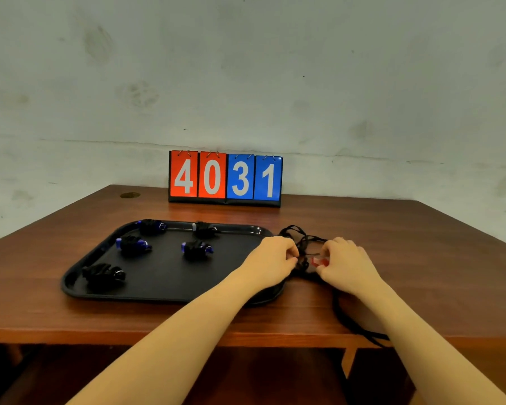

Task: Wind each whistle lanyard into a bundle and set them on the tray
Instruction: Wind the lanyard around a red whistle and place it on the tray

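Observation:
A black tray (170, 287) lies on the left half of the wooden table and holds several wound black lanyard bundles, some with blue whistles, such as one bundle (197, 249) near its middle. Just right of the tray, my left hand (275, 258) pinches a tangle of black lanyard cord (303, 244). My right hand (346, 263) grips a red whistle (319, 261) tied to that cord. A loose stretch of cord (351, 323) trails under my right wrist to the table's front edge.
A flip scoreboard (225, 178) reading 4031 stands at the back of the wooden table (421, 258) against the wall. A round cable hole (130, 195) sits at the back left corner. The table's front edge runs under my forearms.

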Available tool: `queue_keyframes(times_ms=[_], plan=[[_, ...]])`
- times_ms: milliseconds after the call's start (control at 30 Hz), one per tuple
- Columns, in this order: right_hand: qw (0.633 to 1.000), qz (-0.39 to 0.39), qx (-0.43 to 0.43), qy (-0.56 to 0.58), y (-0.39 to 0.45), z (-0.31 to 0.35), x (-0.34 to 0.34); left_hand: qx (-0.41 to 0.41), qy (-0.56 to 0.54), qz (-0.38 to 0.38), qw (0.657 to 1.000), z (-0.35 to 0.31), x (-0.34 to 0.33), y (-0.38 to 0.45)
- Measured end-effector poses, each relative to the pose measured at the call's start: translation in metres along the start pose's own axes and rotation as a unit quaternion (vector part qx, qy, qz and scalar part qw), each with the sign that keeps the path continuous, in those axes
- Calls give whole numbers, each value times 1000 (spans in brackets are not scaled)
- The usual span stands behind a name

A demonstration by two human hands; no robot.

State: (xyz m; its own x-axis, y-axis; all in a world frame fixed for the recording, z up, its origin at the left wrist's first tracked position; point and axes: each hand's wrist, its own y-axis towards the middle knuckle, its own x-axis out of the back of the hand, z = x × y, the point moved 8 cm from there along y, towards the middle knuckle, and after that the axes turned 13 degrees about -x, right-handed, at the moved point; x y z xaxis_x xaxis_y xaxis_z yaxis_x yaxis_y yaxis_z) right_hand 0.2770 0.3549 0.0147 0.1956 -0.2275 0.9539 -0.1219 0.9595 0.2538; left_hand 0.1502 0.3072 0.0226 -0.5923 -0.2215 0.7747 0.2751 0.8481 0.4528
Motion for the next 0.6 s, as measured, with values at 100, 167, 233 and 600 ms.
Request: queue_keyframes(times_ms=[100,167,233,600], plan=[[1000,2,-1,1,0,-5,-1,2,-1,13,1000,-2,-10,8],[1000,4,7,19,1,-5,-1,2,4,14,1000,-2,-13,11],[998,-12,24,58,1,-2,2,6,1,0,1000,-2,-13,14],[959,-74,156,223,-8,37,25,21,-67,-111,991,10,22,12]])
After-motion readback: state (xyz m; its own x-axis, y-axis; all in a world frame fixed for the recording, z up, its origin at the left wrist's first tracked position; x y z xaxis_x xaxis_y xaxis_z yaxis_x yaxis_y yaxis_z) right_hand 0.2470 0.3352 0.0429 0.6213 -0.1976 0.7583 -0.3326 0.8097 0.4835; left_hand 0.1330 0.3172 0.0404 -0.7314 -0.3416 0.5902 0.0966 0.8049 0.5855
